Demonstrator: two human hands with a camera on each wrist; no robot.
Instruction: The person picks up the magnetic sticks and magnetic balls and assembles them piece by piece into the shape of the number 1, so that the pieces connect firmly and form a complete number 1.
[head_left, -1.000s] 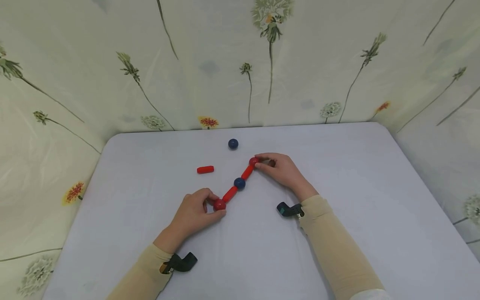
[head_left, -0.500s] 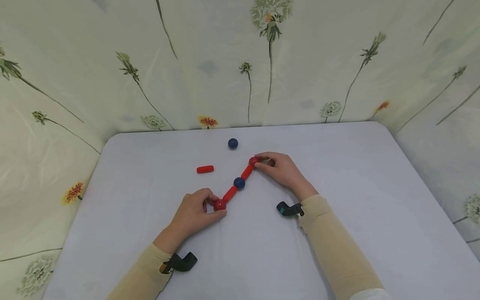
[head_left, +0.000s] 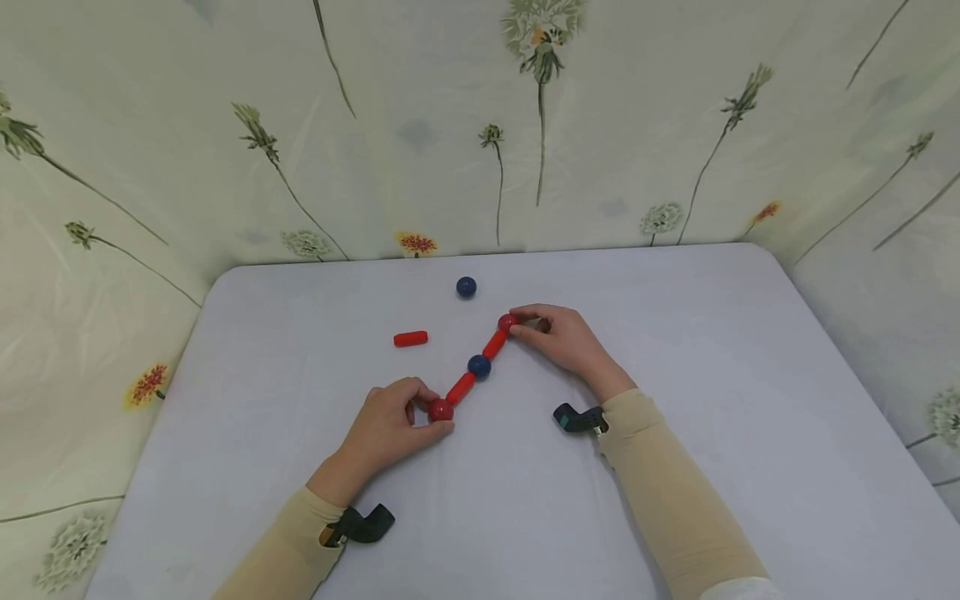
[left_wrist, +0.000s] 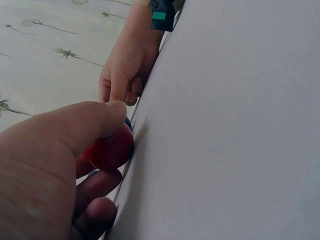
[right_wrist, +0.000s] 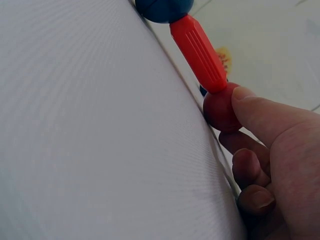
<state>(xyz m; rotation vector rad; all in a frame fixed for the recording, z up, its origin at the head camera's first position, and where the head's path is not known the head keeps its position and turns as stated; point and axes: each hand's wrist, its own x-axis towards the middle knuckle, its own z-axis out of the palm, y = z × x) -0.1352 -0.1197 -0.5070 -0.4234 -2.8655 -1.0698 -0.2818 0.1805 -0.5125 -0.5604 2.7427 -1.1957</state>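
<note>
A straight chain of balls and rods runs diagonally between my hands in the head view. At its near end, my left hand [head_left: 392, 423] pinches a red ball [head_left: 441, 410] between thumb and fingers. From there a red rod [head_left: 461, 388] leads to a blue ball [head_left: 479, 366] in the middle. Another red rod [head_left: 494, 344] joins that to a smaller-looking red ball [head_left: 507, 322] at the far end, which my right hand [head_left: 558, 335] pinches. The right wrist view shows this rod [right_wrist: 199, 53] as ridged and touching the held ball [right_wrist: 220, 107].
A loose red rod [head_left: 411, 339] lies left of the chain. Behind it, a separate blue ball [head_left: 467, 287] sits near the far edge of the white table [head_left: 720, 358]. A flower-patterned cloth [head_left: 420, 108] hangs behind the table.
</note>
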